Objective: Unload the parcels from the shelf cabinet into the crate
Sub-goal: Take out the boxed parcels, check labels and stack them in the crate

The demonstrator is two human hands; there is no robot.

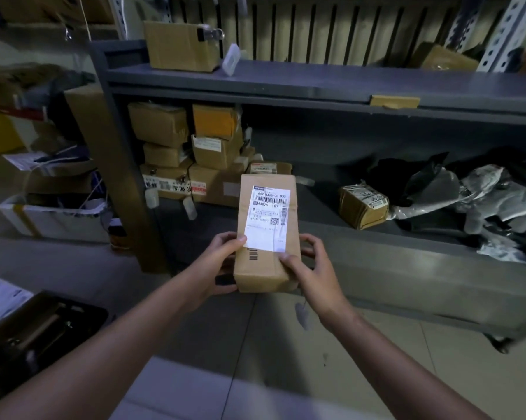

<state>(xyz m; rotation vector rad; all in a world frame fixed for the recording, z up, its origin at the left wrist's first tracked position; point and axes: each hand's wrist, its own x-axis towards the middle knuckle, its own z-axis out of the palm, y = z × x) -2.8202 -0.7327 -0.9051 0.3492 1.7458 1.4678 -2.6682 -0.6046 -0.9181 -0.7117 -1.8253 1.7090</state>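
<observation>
I hold a long brown cardboard parcel (267,231) with a white barcode label in front of the grey shelf cabinet (316,86). My left hand (216,262) grips its lower left edge, thumb on the label. My right hand (310,268) grips the lower right edge. Inside the cabinet, a stack of brown boxes (189,153) fills the left side. A small taped box (363,204) lies in the middle, and several grey and black plastic mailer bags (473,201) lie at the right. A dark crate (43,322) sits low at the left with parcels in it.
A brown box (180,45) stands on top of the cabinet. To the left are a white foam box (52,219) and more cartons on the floor. Pale tiled floor (255,359) lies below my arms.
</observation>
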